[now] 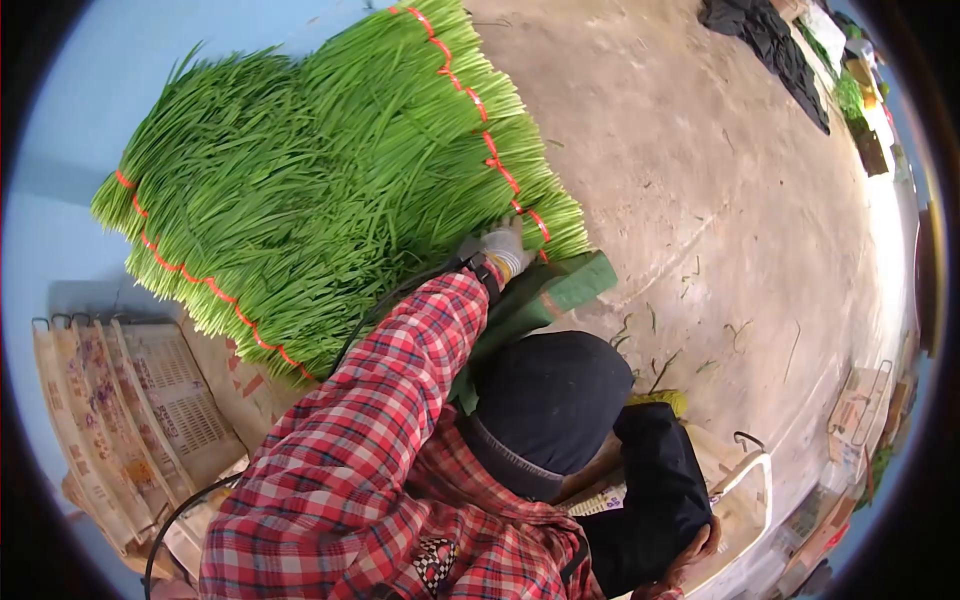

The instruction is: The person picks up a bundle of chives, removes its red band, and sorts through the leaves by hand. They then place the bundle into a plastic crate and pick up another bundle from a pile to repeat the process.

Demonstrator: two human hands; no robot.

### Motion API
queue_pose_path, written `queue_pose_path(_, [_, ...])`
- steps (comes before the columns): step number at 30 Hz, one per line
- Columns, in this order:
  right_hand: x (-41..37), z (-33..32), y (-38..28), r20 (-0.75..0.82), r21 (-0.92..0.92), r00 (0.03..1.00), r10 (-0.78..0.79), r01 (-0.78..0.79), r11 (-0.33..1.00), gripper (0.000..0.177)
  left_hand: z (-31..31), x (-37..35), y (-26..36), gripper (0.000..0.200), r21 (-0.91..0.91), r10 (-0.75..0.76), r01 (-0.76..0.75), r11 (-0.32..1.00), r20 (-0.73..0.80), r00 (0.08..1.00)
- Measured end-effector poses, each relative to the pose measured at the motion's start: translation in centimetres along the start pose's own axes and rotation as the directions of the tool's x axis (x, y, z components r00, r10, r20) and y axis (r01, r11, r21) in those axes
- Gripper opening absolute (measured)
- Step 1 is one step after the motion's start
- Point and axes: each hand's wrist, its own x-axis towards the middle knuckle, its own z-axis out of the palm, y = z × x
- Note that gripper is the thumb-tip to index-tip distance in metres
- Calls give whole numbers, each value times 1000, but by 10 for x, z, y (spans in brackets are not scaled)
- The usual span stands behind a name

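Note:
My left hand (507, 248), in a pale knitted glove, rests at the near right edge of a large pile of green chive-like bundles (330, 170). Its fingers stretch forward onto the stalks beside a red tie (540, 228), with their tips partly hidden among them. A strapped device (485, 272) with a cable sits on that wrist. Dark green cloth (550, 293) lies just below the hand. At the lower right edge, my right hand (703, 548) is near dark cloth (650, 490); its fingers are too obscured to read.
Stacked plastic crates (150, 420) stand at left, near a blue wall. Loose green scraps (735, 335) lie on the concrete floor (650, 150). A rounded dark cloth shape (550, 410) and a pale basket handle (762, 490) are close by. More crates (858, 405) line the right.

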Motion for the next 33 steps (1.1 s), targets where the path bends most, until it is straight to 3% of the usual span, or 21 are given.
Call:
queue_pose_path(2, [4,-1,3,26,10,999,27,-28,1000,48,-11,16,7,78,32,-42,41,999,45,998])
queue_pose_path(4, [4,-4,-3,54,10,996,64,-65,998,49,-23,35,5,78,-63,-95,113,992,237,967])
queue_pose_path(6, [4,-4,-17,47,35,995,85,-87,996,51,-21,51,-6,81,53,67,-88,995,313,947])
queue_pose_path(8, [5,2,-5,16,132,993,113,-114,985,50,-23,54,2,83,164,102,-167,972,346,933])
queue_pose_path(10, [11,-3,-23,52,89,990,134,-138,986,48,-14,44,-1,90,25,4,-10,1000,252,968])
queue_pose_path(11, [10,-1,-19,46,88,988,148,-152,984,48,5,56,-15,98,-135,-30,79,988,328,944])
queue_pose_path(14, [8,2,-10,3,160,988,154,-153,975,45,15,62,-18,105,-273,2,98,957,347,938])
queue_pose_path(15, [8,0,-15,20,163,987,162,-163,973,44,13,65,-11,111,-285,129,0,958,433,892])
queue_pose_path(16, [8,0,-18,36,168,985,169,-173,970,43,6,64,-1,111,-280,130,-1,960,443,887])
queue_pose_path(18, [8,2,-18,26,191,982,187,-189,963,42,-8,66,26,107,194,6,-141,971,569,822])
queue_pose_path(20, [7,1,-16,2,218,978,211,-206,954,41,-5,68,27,110,211,15,-171,962,587,809])
queue_pose_path(22, [7,-1,-26,9,173,979,202,-201,964,41,31,73,-4,116,-87,-16,71,994,522,853])
queue_pose_path(24, [4,3,-16,-59,203,974,218,-203,958,38,39,68,-13,112,-115,-18,84,990,484,875])
queue_pose_path(26, [4,0,-9,-14,89,989,148,-147,985,35,39,63,-28,103,-556,201,119,822,480,854])
queue_pose_path(27, [3,6,-10,-97,174,988,124,-105,979,31,13,51,-18,94,-625,183,206,753,499,847])
queue_pose_path(28, [2,7,-7,-111,188,986,127,-105,977,31,-24,38,-1,94,-626,194,187,757,488,851])
queue_pose_path(30, [-1,8,1,-109,257,991,81,-51,965,32,-105,12,33,82,-807,213,141,573,313,925])
queue_pose_path(32, [-2,14,7,-152,285,986,68,-22,958,29,-173,17,56,60,-872,289,-7,490,155,945])
queue_pose_path(33, [-4,16,8,-162,307,984,70,-17,952,27,-210,9,72,50,-933,238,14,359,106,966])
